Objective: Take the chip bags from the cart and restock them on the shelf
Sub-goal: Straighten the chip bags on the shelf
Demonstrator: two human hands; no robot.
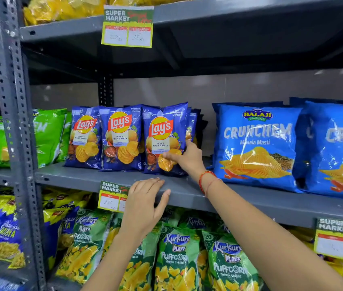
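Three dark blue Lay's chip bags stand upright in a row on the grey middle shelf (78,177). My right hand (184,157) grips the lower right edge of the rightmost Lay's bag (164,135), thumb on its front and fingers behind it. More blue bags are tucked behind that one. My left hand (143,206) rests flat on the shelf's front lip, fingers apart, holding nothing. The cart is out of view.
Large blue Balaji Crunchem bags (254,143) fill the shelf to the right, green bags (48,133) to the left. Kurkure Puffcorn bags (177,259) sit on the shelf below. Price tags (111,196) hang on the shelf edges. A grey perforated upright (17,122) stands at left.
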